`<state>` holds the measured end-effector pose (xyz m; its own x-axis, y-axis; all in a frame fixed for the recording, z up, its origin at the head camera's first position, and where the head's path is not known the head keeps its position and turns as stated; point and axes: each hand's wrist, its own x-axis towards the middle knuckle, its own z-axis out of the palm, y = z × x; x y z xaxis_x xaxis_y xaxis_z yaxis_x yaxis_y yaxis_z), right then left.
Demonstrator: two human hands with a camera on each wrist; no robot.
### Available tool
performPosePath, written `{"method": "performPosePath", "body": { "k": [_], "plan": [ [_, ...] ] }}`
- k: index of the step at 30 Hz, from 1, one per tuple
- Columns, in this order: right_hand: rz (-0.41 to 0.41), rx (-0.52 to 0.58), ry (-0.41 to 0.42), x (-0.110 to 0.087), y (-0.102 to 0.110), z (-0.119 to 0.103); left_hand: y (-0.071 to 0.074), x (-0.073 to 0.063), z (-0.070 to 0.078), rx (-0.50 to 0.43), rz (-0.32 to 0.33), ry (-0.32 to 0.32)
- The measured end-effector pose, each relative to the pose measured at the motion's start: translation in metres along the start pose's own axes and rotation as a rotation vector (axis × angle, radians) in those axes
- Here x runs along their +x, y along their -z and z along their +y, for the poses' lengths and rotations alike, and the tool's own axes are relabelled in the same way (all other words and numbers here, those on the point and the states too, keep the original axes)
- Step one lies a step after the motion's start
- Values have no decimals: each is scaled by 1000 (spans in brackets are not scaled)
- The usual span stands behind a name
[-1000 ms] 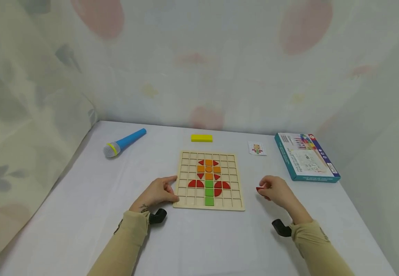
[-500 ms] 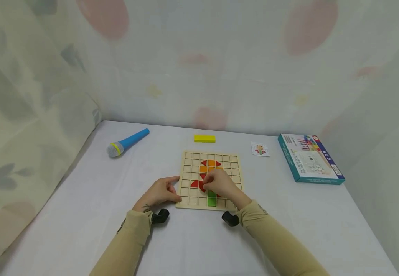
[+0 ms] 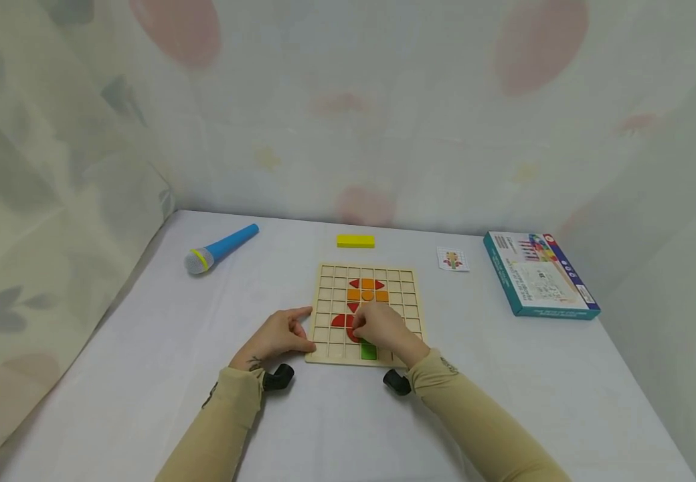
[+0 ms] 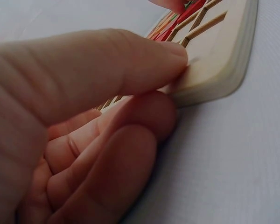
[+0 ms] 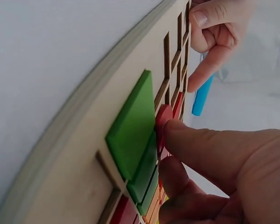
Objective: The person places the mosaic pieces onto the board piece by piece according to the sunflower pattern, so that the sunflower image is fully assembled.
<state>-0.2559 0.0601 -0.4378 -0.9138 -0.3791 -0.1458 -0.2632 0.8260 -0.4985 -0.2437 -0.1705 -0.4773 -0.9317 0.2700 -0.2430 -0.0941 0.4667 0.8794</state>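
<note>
My left hand (image 3: 274, 336) holds the left edge of a pale wooden grid board (image 3: 328, 351). Its thumb (image 4: 154, 58) lies on the corner rim in the left wrist view, other fingers curled below. Over the board's middle, my right hand (image 3: 387, 331) pinches a red quarter-circle piece (image 5: 162, 122) between thumb and index finger, beside a column of green squares (image 5: 136, 126). Orange squares (image 3: 368, 284) surround an orange disc (image 3: 367, 295), with red triangles (image 3: 355, 284) around them. Another red quarter-circle (image 3: 338, 320) sits left of the held one. My right hand covers the pieces behind it.
Behind the board lies a yellow block (image 3: 355, 241). A blue toy microphone (image 3: 221, 248) is at the back left. To the right are a small pattern card (image 3: 453, 259) and a flat teal-edged box (image 3: 542, 274). White cloth (image 3: 336, 428) covers the table.
My right hand has come left from beside the board with the red piece, and now sets it against the grid left of the green column. The left hand stays at the board's edge.
</note>
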Motion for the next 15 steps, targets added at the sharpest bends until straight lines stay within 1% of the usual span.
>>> {"method": "performPosePath", "body": {
  "k": [8,11,15],
  "plan": [
    [1,15,-10,0,-5,-2,0,1,1,1,6,16],
    [8,19,-11,1,-6,-1,0,1,1,4,7,11],
    [2,54,-18,0,-5,3,0,0,0,1,7,2]
  ]
}}
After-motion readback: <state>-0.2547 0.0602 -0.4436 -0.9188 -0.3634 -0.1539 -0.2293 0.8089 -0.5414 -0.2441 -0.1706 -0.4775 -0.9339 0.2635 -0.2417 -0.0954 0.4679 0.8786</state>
